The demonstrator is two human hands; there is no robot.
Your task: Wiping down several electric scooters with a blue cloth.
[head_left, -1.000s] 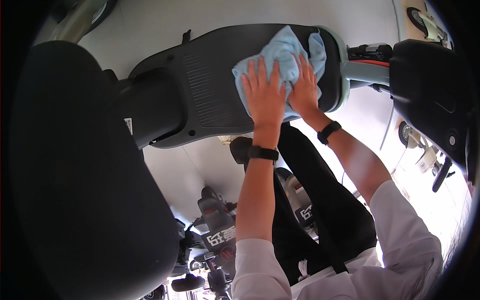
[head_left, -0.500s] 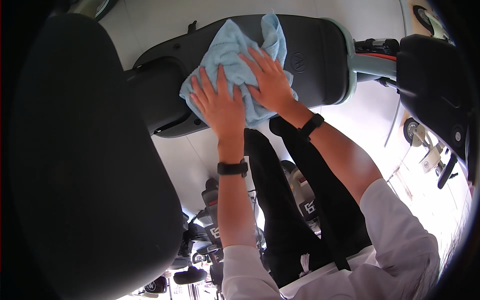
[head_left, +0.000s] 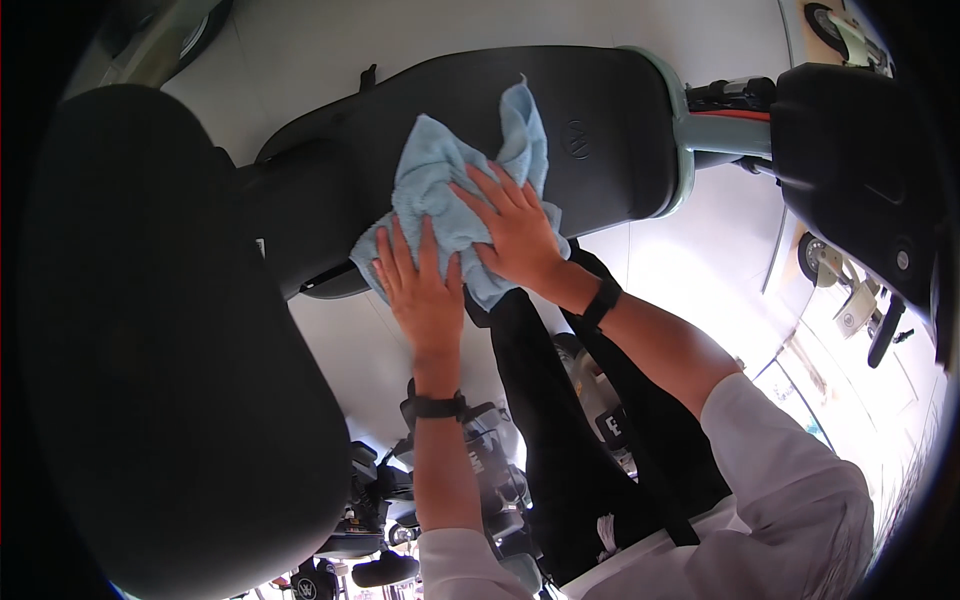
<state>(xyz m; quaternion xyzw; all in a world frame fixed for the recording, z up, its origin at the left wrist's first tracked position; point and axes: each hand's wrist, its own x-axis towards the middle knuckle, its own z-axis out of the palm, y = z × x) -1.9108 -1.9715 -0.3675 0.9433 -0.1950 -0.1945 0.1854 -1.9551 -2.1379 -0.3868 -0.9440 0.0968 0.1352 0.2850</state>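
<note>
A light blue towel (head_left: pixel 437 172) lies crumpled across the dark footboard (head_left: pixel 622 125) of a scooter-like vehicle, and one corner of it sticks up. My left hand (head_left: pixel 424 305) rests flat on the towel's near left part, fingers spread. Higher up and to the right, my right hand (head_left: pixel 522 238) also presses flat on the towel with its fingers apart. The near edge of the towel hangs over the board's near side, above my legs. Whatever part of the board lies under the towel is hidden.
A big black seat-like shape (head_left: pixel 190 350) fills the left side. At the right, a pale green frame (head_left: pixel 725 132) joins the board to a dark front part (head_left: pixel 865 170). Other small vehicles with wheels (head_left: pixel 820 258) stand on the pale floor around. My black-trousered legs (head_left: pixel 545 400) are below.
Both hands and the towel have slid together toward me and slightly left, uncovering more of the board's far side. The whole view has shifted a little too.
</note>
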